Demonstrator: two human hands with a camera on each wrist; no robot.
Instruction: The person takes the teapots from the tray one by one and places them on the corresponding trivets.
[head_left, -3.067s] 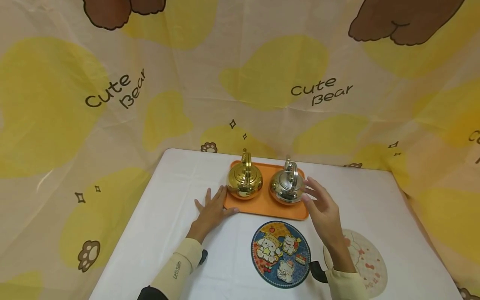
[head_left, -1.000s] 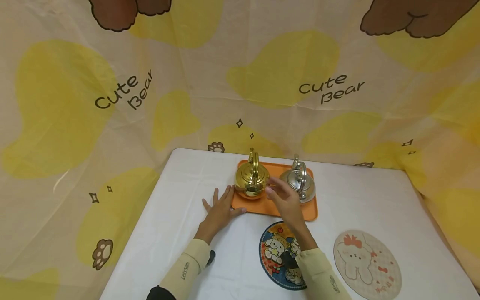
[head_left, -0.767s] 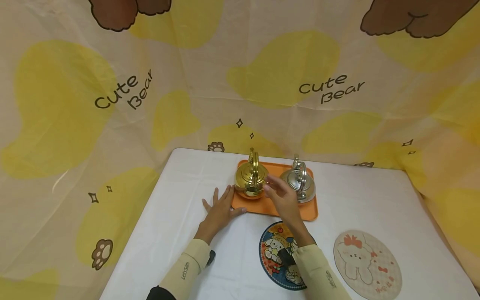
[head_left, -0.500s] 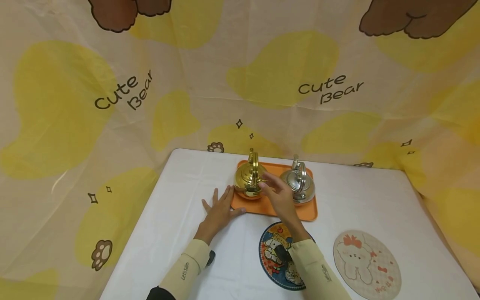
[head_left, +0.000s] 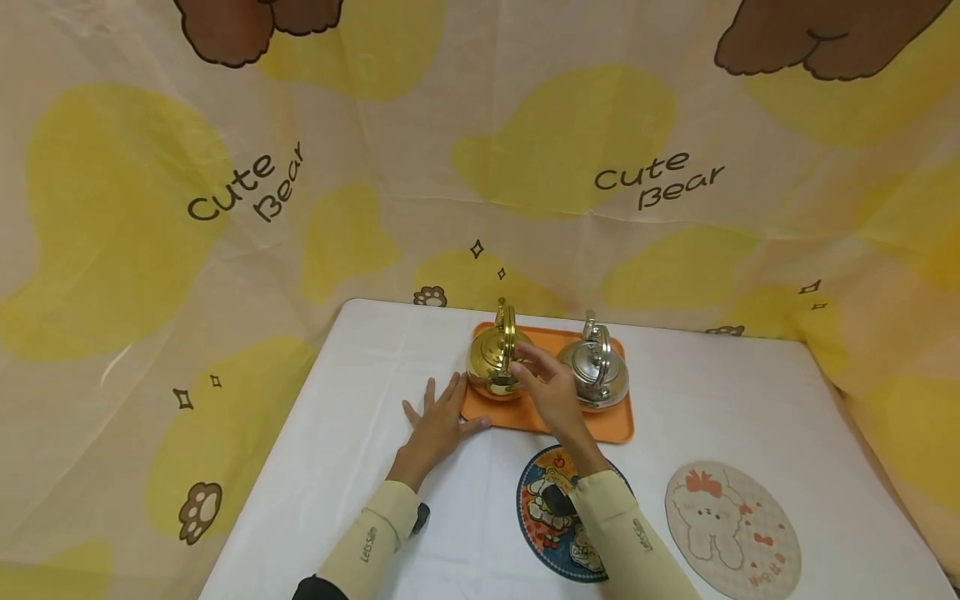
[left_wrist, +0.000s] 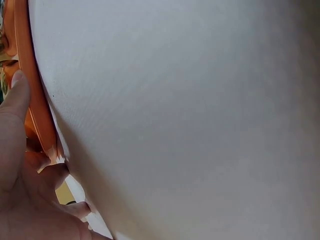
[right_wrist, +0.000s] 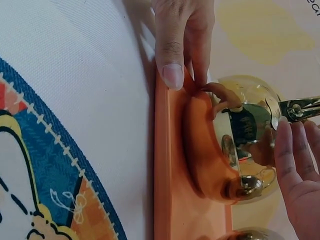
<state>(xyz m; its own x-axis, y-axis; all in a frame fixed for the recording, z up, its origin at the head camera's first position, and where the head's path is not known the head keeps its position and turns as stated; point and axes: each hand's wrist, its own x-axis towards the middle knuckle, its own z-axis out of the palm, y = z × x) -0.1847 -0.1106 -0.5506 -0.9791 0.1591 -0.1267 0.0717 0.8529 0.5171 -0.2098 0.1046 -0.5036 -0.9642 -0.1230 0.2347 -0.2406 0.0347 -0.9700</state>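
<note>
A gold kettle (head_left: pixel 483 360) with an arched top handle stands on the left of an orange tray (head_left: pixel 618 429). To its right on the same tray is a silver kettle (head_left: pixel 609 385). My right hand (head_left: pixel 557 396) reaches over the tray between them, its fingertips right at the gold kettle's handle. In the right wrist view those fingers (right_wrist: pixel 287 152) look extended rather than wrapped round the handle (right_wrist: pixel 302 107). My left hand (head_left: pixel 437 432) lies spread at the tray's near left corner, fingers straight along the side and thumb (left_wrist: pixel 19 92) on the rim.
In front of the tray, a round blue mat (head_left: pixel 534 533) with cartoon figures lies partly under my right forearm. A pale round mat (head_left: pixel 731 533) with a rabbit drawing is farther right. The white table (head_left: pixel 337 375) backs onto a yellow patterned curtain (head_left: pixel 555 150).
My right hand has gone left from beside the silver kettle to the gold kettle, edging closer to its handle over the last second. My left hand stays at the tray corner.
</note>
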